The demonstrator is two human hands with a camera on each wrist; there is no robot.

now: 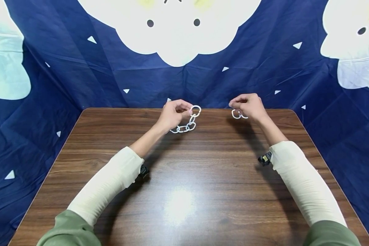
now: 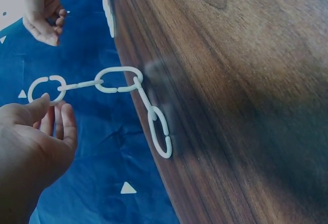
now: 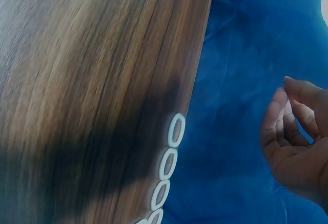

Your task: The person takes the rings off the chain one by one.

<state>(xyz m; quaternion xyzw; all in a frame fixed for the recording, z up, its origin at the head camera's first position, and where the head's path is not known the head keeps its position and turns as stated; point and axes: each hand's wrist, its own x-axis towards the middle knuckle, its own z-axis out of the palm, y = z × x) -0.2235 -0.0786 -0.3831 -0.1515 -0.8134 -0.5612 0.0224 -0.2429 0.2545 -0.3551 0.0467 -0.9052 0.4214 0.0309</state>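
Observation:
My left hand pinches the end link of a white plastic chain between thumb and fingers. From that raised link the chain sags to the table's far edge; its other end is hidden behind the hand in the head view. The links are ovals with small gaps, clear in the left wrist view of the chain. Over the far edge to the right hovers my right hand, fingers loosely curled, thumb close to the forefinger, nothing visible between them. Under it lie white links, partly hidden by the hand.
The right wrist view has several loose links laid in a row along the edge of the brown wooden table. A dark blue cloth with white shapes hangs right behind the table and at both sides.

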